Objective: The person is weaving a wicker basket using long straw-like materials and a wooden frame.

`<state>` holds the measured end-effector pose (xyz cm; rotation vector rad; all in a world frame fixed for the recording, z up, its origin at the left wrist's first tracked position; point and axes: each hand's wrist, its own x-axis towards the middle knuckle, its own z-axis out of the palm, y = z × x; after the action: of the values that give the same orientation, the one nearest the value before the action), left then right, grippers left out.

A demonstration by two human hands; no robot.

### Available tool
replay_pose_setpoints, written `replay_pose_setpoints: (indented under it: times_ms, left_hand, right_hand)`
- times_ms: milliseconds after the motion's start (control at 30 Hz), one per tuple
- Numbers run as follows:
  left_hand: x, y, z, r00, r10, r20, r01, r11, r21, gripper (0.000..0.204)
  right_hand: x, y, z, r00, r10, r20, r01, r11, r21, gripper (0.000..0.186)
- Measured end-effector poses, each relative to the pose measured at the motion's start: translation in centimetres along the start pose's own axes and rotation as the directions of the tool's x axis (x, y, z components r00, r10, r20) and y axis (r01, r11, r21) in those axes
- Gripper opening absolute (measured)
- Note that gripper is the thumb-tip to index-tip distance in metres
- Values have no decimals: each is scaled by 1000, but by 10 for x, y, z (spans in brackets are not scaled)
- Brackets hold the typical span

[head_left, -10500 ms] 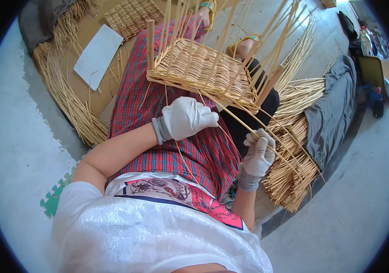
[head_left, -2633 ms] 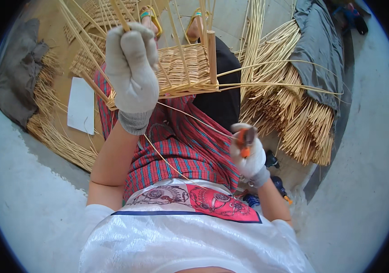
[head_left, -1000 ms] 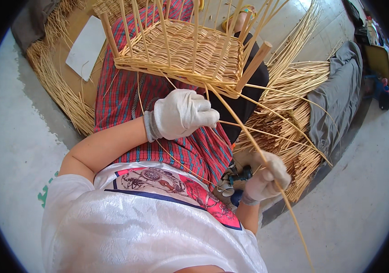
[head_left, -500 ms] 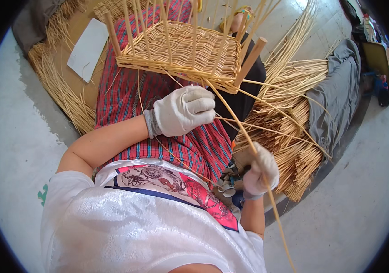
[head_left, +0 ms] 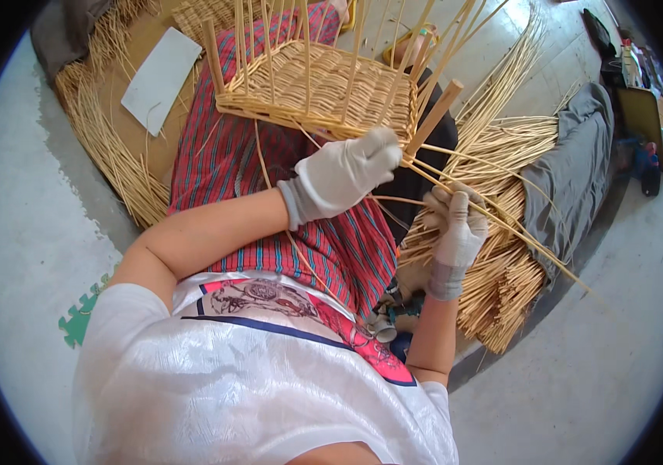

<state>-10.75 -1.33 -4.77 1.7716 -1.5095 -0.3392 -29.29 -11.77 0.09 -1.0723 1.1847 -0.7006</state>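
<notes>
A partly woven wicker basket (head_left: 327,85) rests tilted across my lap, with upright stakes and thick wooden corner posts (head_left: 433,116). My left hand (head_left: 351,172), in a white glove, is closed at its near right corner, pinching a wicker strand beside the post; its fingertips partly hide the weave. Lower right, my gloved right hand (head_left: 455,232) has its fingers closed round the same wicker strand (head_left: 521,229), which runs out from the corner to the lower right. Other loose strands hang under the basket and past my left wrist.
Bundles of cut wicker rods (head_left: 502,271) lie at the right, partly under a grey cloth (head_left: 571,167). More rods (head_left: 106,139) and a white board (head_left: 161,77) lie at the left. A person's foot in a yellow sandal (head_left: 409,48) shows beyond the basket.
My left hand has moved right to the basket's corner. My right hand has moved up, and the strand has swung from pointing down to pointing lower right. The basket has shifted slightly right and down.
</notes>
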Motion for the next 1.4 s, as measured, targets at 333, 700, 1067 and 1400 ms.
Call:
replay_pose_setpoints:
  times_ms: [333,700,1067,1400]
  left_hand:
    - [47,16,-12,950,-278,143,310,891,-331,71]
    - [33,17,0,985,-143,100,152,985,-87,56]
    - [44,17,-12,945,-267,187,283,957,-62,49]
    - [62,3,-24,870,-226,439,373,883,-285,38]
  right_hand:
    - [39,-38,24,583,-374,721,708,-201,-677,59]
    - [38,-37,7,516,-303,801,794,-180,-580,37]
    - [34,-38,-5,560,-284,778,770,-168,-616,45]
    - [83,-53,1,656,-78,750,752,146,-643,37]
